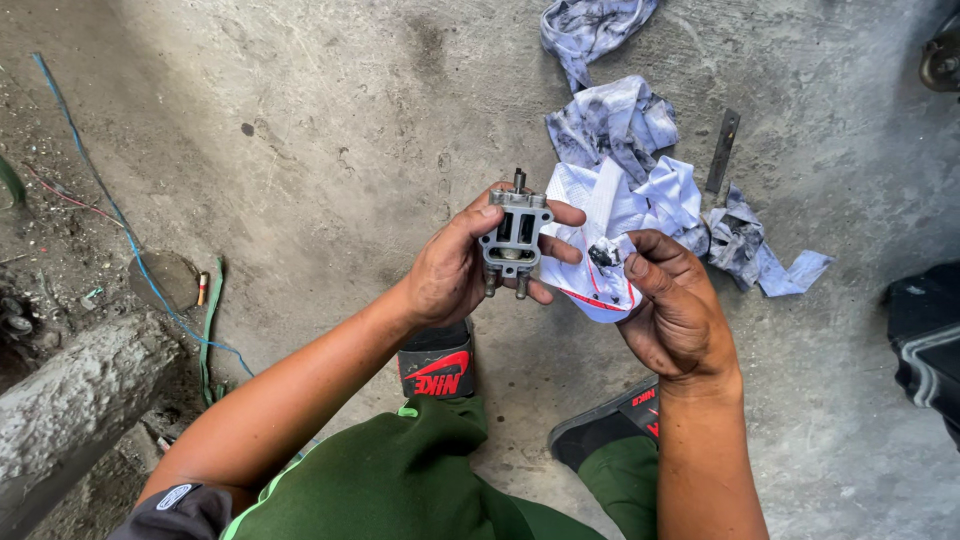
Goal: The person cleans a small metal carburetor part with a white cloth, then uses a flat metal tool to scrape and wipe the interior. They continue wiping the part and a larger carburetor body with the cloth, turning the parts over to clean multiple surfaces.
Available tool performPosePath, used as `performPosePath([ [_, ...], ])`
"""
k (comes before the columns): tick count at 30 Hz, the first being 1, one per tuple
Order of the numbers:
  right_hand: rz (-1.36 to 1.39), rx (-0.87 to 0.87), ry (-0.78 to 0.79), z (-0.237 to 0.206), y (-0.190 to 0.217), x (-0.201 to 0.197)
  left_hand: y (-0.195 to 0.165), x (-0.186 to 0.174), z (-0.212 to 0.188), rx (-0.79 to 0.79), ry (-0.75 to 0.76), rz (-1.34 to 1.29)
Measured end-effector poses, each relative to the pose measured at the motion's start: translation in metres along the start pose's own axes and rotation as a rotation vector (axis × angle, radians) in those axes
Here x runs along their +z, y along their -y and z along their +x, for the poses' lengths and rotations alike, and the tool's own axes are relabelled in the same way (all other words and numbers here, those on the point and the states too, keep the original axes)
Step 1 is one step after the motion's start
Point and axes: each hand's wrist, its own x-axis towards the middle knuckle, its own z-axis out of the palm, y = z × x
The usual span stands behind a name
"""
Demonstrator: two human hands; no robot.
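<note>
My left hand (455, 268) grips a small grey metal engine part (513, 238) with square openings, bolts and a short stem on top, held upright above the concrete floor. My right hand (672, 305) pinches a dirty white cloth (600, 250) with a red stripe, bunched just right of the part and touching my left fingertips. Both hands are smeared with grease. Below them are my green trousers (400, 480) and two black sandals (437, 365).
More stained white and grey rags (612, 120) lie strewn on the concrete behind the hands. A flat dark metal strip (723, 150) rests to their right. A blue wire (120, 220), a green strap (210, 330) and a rough concrete kerb (70, 400) lie left.
</note>
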Motion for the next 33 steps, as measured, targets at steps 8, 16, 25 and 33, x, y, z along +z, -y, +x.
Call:
performPosePath([
  [8,0.016,0.005,0.018,-0.004,0.004,-0.007,-0.001,0.013,-0.006,-0.015,0.042,0.071],
  [16,-0.010,0.001,-0.009,-0.005,0.007,-0.013,-0.003,0.025,-0.009,-0.002,0.083,0.171],
  [25,0.063,0.029,-0.019,0.000,0.001,-0.021,-0.002,0.023,-0.008,-0.128,0.068,-0.038],
  [33,0.100,0.037,0.003,0.002,-0.001,-0.027,-0.001,0.024,-0.010,-0.234,0.120,-0.203],
])
